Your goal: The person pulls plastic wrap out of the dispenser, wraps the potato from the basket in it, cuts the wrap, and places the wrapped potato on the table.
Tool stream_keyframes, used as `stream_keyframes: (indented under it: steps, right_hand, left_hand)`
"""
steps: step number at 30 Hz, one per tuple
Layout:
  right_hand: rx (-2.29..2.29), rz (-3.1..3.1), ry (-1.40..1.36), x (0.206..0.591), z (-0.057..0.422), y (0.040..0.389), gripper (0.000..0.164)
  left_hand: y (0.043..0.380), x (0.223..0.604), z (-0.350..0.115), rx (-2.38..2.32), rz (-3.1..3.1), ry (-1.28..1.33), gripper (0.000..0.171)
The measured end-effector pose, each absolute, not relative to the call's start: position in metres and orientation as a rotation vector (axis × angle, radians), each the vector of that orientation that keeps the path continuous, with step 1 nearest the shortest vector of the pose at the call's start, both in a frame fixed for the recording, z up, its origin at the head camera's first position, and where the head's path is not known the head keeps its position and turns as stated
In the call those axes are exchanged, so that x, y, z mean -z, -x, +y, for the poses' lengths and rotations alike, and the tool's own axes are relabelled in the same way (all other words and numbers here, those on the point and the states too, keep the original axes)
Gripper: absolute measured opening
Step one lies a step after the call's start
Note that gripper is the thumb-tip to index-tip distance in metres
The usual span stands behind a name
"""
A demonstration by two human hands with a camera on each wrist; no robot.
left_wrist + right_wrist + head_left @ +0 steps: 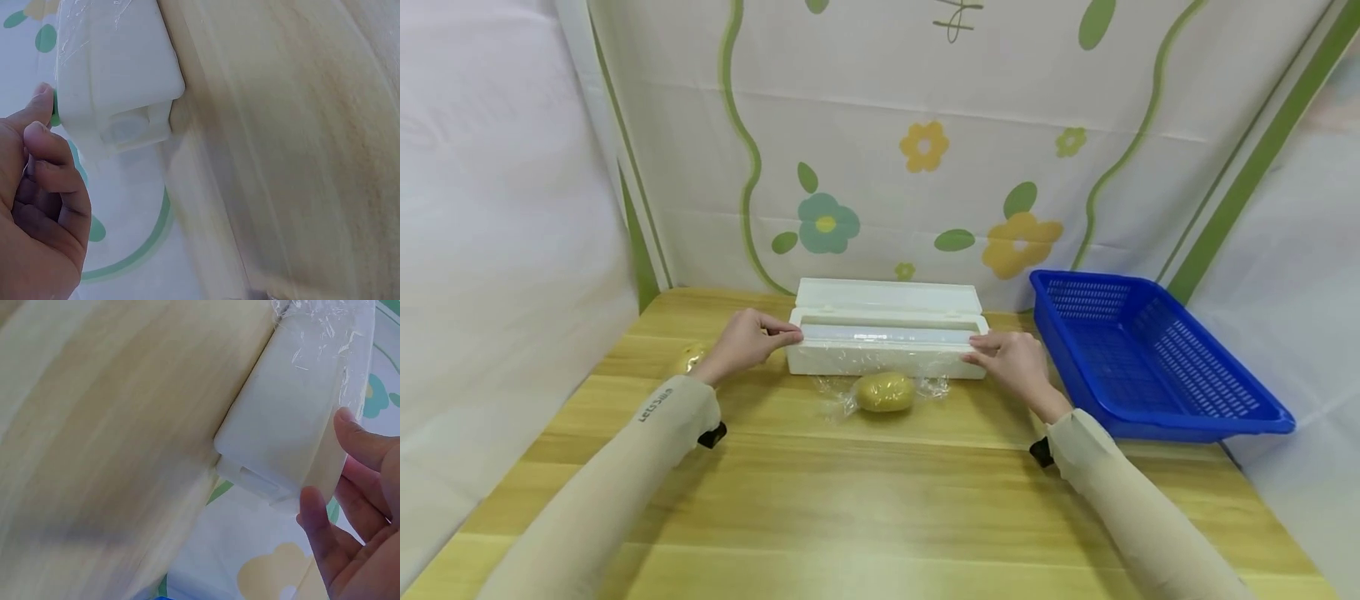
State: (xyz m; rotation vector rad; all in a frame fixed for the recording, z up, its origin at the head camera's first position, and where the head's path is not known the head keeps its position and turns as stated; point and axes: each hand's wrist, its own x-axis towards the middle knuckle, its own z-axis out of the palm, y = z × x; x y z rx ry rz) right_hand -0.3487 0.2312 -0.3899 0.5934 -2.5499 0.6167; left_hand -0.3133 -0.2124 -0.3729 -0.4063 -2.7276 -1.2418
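Observation:
A white cling film box (887, 360) stands at the back of the table with its lid (887, 294) raised. Inside lies a film roll (887, 334), and clear film (312, 337) hangs over the front wall. My left hand (748, 342) is at the box's left end, fingertips on the top corner, the other fingers curled in the left wrist view. At the opposite end my right hand (1015, 364) grips the corner, thumb on the front edge and a finger by the end wall. Just before the box sits a potato (885, 392) wrapped in crinkled film.
A blue plastic basket (1150, 429) stands at the right, close to my right forearm. Beyond my left wrist a yellowish, shiny round thing (692, 357) is partly hidden. A flowered curtain (865, 125) hangs right behind the wooden table (865, 500).

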Motion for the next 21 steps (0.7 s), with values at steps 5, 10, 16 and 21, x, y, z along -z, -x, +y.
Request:
stream_keyframes:
  steps: [5, 10, 16, 21]
  right_hand:
    - [-0.685, -2.636, -0.654, 0.383, 0.234, 0.345, 0.039]
    - [-0.874, -2.734, -0.702, 0.373, 0.241, 0.338, 0.052]
    - [-1.154, -2.705, -0.668, 0.369, 0.246, 0.326, 0.04]
    - [-1.576, -2.796, -0.588, 0.372, 0.244, 0.316, 0.036]
  left_hand:
    - [0.306, 0.374, -0.212, 1.298, -2.659, 0.317, 0.038]
    - [0.289, 0.373, -0.198, 1.241, -2.729, 0.229, 0.055]
    - [0.283, 0.371, -0.179, 1.354, -2.878, 0.124, 0.055]
    - [0.284, 0.377, -0.173, 1.587, -2.834, 0.04, 0.037]
